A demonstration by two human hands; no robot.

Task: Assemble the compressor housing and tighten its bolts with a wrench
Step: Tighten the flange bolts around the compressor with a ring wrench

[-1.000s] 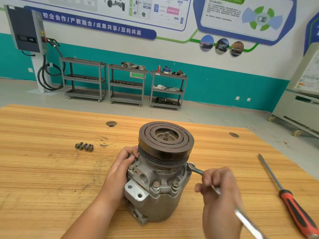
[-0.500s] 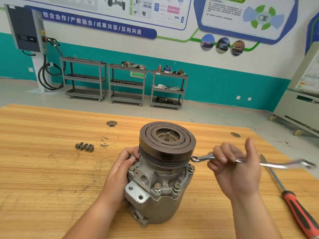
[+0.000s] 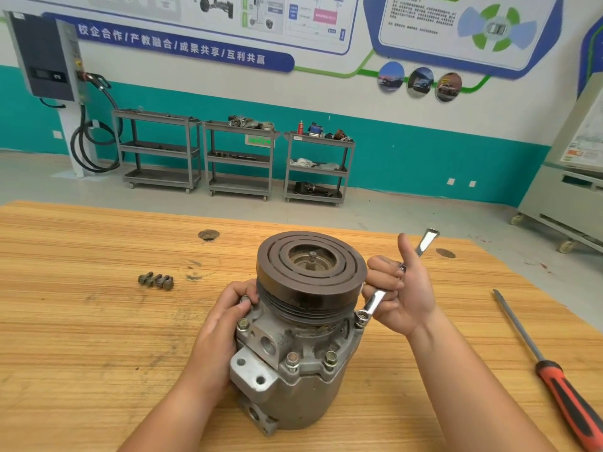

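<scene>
The left grip [image 3: 225, 321] curls round the grey metal compressor housing [image 3: 303, 383] while the right grip [image 3: 406, 296], thumb raised, clasps a silver wrench [image 3: 375, 303] on its bolt [image 3: 361, 319].

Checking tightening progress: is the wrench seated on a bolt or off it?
On. The wrench ring end sits over the right-side housing bolt, gripped by the right hand.

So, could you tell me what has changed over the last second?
The silver metal wrench, gripped by the right hand, swung from pointing toward the person, via the right, to pointing away; its ring end sits on the right-side housing bolt. The left hand still steadies the grey metal compressor; loose bolts and red-handled screwdriver unmoved.
</scene>
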